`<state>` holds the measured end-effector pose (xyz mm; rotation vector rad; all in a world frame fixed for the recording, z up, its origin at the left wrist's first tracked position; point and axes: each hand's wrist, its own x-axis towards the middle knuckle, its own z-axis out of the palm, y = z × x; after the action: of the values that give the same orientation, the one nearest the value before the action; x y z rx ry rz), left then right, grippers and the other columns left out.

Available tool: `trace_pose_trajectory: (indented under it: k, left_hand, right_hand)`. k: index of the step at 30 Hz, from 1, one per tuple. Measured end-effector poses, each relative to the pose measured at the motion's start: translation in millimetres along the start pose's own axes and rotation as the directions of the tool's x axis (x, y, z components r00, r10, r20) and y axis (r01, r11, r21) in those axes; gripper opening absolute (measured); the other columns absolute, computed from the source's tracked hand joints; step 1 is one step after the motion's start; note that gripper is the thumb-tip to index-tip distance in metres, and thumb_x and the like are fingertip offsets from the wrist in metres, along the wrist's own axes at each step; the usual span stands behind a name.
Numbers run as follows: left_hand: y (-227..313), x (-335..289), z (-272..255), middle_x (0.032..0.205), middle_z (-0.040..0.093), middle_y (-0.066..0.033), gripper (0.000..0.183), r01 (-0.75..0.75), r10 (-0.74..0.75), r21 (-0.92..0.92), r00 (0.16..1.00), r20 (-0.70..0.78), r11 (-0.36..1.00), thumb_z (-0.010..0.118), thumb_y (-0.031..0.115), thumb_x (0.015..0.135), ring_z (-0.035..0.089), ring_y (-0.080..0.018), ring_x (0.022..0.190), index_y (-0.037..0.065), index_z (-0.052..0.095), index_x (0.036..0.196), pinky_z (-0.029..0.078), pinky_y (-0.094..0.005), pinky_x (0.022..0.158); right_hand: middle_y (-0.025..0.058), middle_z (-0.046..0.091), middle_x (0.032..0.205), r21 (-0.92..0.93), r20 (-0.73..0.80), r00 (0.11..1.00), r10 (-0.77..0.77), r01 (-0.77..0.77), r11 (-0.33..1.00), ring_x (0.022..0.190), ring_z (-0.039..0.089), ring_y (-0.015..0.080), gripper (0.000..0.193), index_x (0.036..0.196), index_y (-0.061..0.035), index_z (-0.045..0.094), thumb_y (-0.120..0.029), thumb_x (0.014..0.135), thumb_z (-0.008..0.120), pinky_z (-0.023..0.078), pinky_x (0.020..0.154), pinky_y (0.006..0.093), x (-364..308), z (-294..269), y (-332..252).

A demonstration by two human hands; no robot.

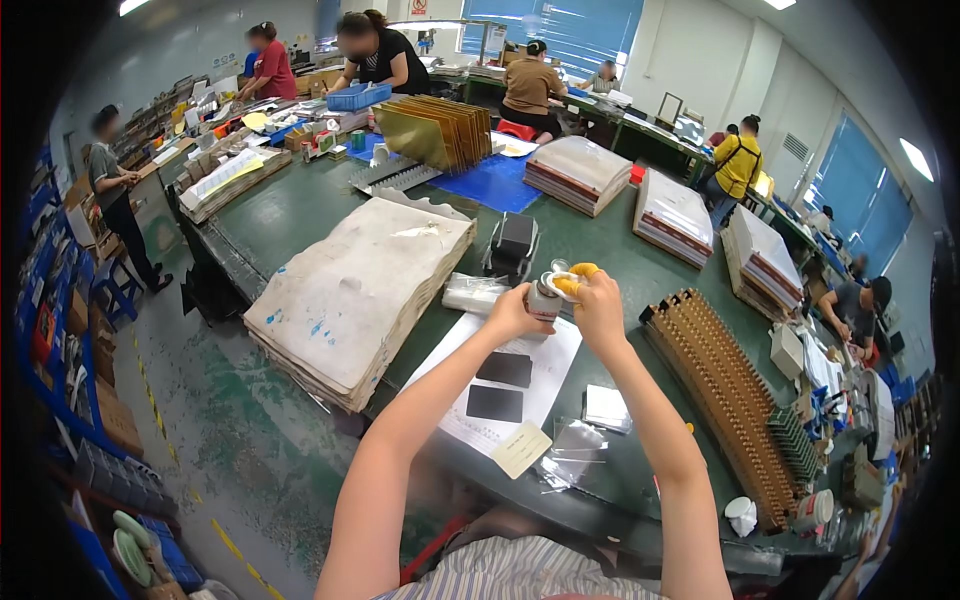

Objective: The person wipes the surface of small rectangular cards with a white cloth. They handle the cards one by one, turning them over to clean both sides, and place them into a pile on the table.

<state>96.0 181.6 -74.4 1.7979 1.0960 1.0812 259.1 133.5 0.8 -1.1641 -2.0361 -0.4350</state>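
My left hand [510,314] is wrapped round a small bottle [542,304] with a pale label, held upright over the table. My right hand [600,308], with yellow finger cots, pinches a white wad [567,285] that looks like cloth or cotton, close by the bottle's mouth. Whether the wad touches the rim I cannot tell. Below the hands, two dark rectangular cards [504,370] lie on a white paper sheet [448,400]. A cream tag [521,450], clear plastic bags [578,452] and a small white stack [606,408] lie nearer me.
A black device [513,243] and a clear plastic bundle [472,294] stand just beyond my hands. A thick sheet stack [365,290] lies left, a long brown slotted rack [715,400] right. Brass-coloured plates [430,135] stand farther back. Several people work around the room.
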Motion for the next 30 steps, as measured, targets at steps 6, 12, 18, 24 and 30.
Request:
trace_pose_trajectory:
  k: [6, 12, 18, 24, 30]
  left_hand:
    - [6.9, -18.8, 22.2, 0.118, 0.049, -0.0158, 0.073, -0.052, 0.106, 0.176, 0.944, -0.314, 0.983, 0.082, 0.012, 0.058, 0.048, -0.0267, 0.112, 0.006, 0.045, 0.122, 0.04, -0.0354, 0.097]
    - [94.0, -106.6, 11.5, 0.122, 0.052, -0.0093, 0.035, 0.085, -0.037, -0.849, 0.996, 0.077, 0.521, 0.046, 0.027, 0.096, 0.048, -0.0193, 0.113, 0.006, 0.046, 0.123, 0.035, -0.0352, 0.098]
    - [137.2, -154.7, 37.7, 0.131, 0.047, -0.0083, 0.059, 0.508, 0.04, -0.845, 0.853, 0.52, 0.167, 0.041, 0.047, 0.096, 0.044, -0.0183, 0.122, 0.001, 0.038, 0.133, 0.033, -0.0365, 0.104]
    - [144.1, -160.2, 68.4, 0.133, 0.045, -0.0088, 0.057, 0.612, 0.223, -0.736, 0.704, 0.674, 0.29, 0.054, 0.033, 0.094, 0.043, -0.0179, 0.124, 0.005, 0.031, 0.139, 0.035, -0.0322, 0.102]
    - [144.0, -172.8, 81.4, 0.1, 0.061, -0.0024, 0.029, 0.684, -0.058, -0.485, 0.607, 0.792, 0.544, 0.06, 0.021, 0.09, 0.059, -0.0087, 0.09, 0.007, 0.052, 0.115, 0.047, -0.0243, 0.079]
  right_hand:
    - [0.0073, 0.062, 0.104, 0.438, 0.145, 0.914, 0.379, -0.402, 0.804, 0.094, 0.057, 0.0222, 0.029, 0.105, -0.0046, 0.064, -0.001, 0.077, 0.057, 0.043, 0.081, 0.0339, -10.1, -10.2, 3.1]
    - [0.0021, 0.06, 0.109, 0.755, 0.656, 0.685, 0.318, -0.587, -0.293, 0.099, 0.057, 0.0131, 0.028, 0.113, -0.0045, 0.057, -0.014, 0.088, 0.06, 0.043, 0.085, 0.0273, -52.9, -104.9, -54.9]
    - [0.0023, 0.058, 0.115, 0.714, 0.698, 0.657, 0.287, -0.602, -0.359, 0.111, 0.052, 0.0148, 0.037, 0.121, -0.0035, 0.055, -0.023, 0.089, 0.058, 0.037, 0.096, 0.031, -106.7, -162.3, -76.6]
    - [0.0041, 0.032, 0.141, 0.707, 0.701, 0.627, 0.34, -0.673, -0.218, 0.125, 0.034, 0.0152, 0.041, 0.122, -0.0014, 0.055, -0.028, 0.091, 0.057, 0.029, 0.102, 0.0319, -157.3, -196.2, -69.1]
    - [0.0047, 0.037, 0.136, 0.74, 0.578, 0.615, 0.536, -0.672, -0.027, 0.12, 0.038, 0.0156, 0.039, 0.124, -0.0043, 0.053, -0.028, 0.093, 0.054, 0.029, 0.102, 0.0309, -198.6, -208.3, -62.5]
